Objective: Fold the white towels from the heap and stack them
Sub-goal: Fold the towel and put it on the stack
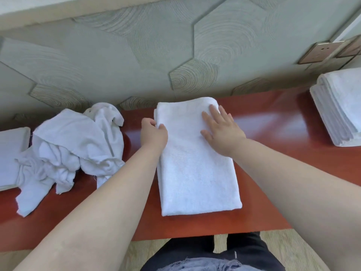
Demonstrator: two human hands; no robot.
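At lower centre, a long folded white towel (197, 163) lies on the red table (273, 133), running away from the person. Further up it, the left hand (154, 133) curls its fingers round the towel's left edge, while the right hand (222, 132) lies flat on top, fingers spread, pressing. This looks like mid-fold smoothing; probably 1 more fold across, then a carry to the towel stack (340, 108) at right. The unfolded heap (74, 145) waits at left.

Folded towel (197, 167) lies between crumpled heap (70, 145) and stack (340, 106).
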